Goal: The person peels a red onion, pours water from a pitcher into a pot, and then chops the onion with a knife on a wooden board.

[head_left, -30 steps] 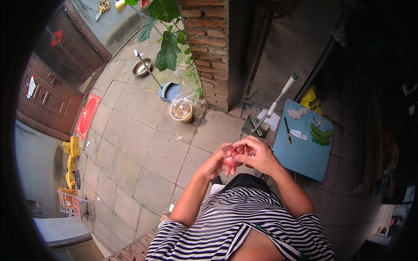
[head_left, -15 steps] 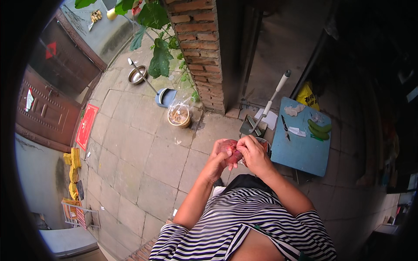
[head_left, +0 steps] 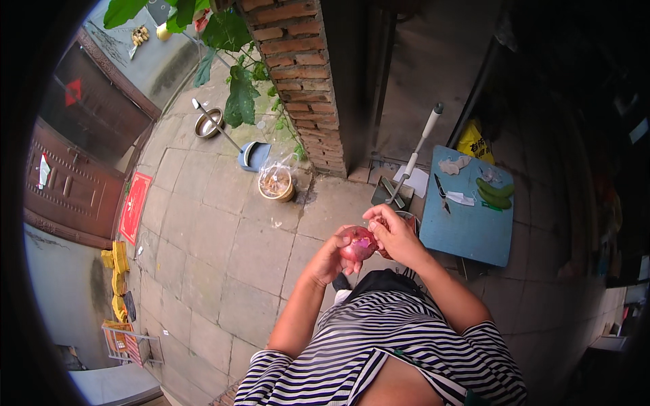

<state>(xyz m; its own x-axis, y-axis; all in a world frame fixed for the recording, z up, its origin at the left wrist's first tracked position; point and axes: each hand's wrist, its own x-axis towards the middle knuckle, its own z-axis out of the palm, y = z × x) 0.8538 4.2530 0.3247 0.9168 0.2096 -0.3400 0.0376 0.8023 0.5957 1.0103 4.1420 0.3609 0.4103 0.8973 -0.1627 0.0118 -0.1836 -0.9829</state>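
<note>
A red onion [head_left: 358,244] with a purple patch showing sits in front of my chest, cupped from below by my left hand [head_left: 333,258]. My right hand [head_left: 395,233] pinches at its upper right side, fingertips on the skin. Both forearms rise from the striped shirt at the lower edge. Just beyond my right hand, a small dark bowl [head_left: 409,219] stands on the paving, mostly hidden by the fingers.
A low blue table [head_left: 467,223] at right carries a knife [head_left: 441,193], two green cucumbers [head_left: 495,193] and scraps. A brick pillar [head_left: 305,81], a bag-lined bin [head_left: 276,183], a blue dustpan [head_left: 254,155], a metal bowl [head_left: 208,124] and a white-handled tool [head_left: 418,150] stand ahead.
The view has tilted slightly. My hands have stayed together on the onion, and my right fingers have shifted up to its top right side, baring more of it.
</note>
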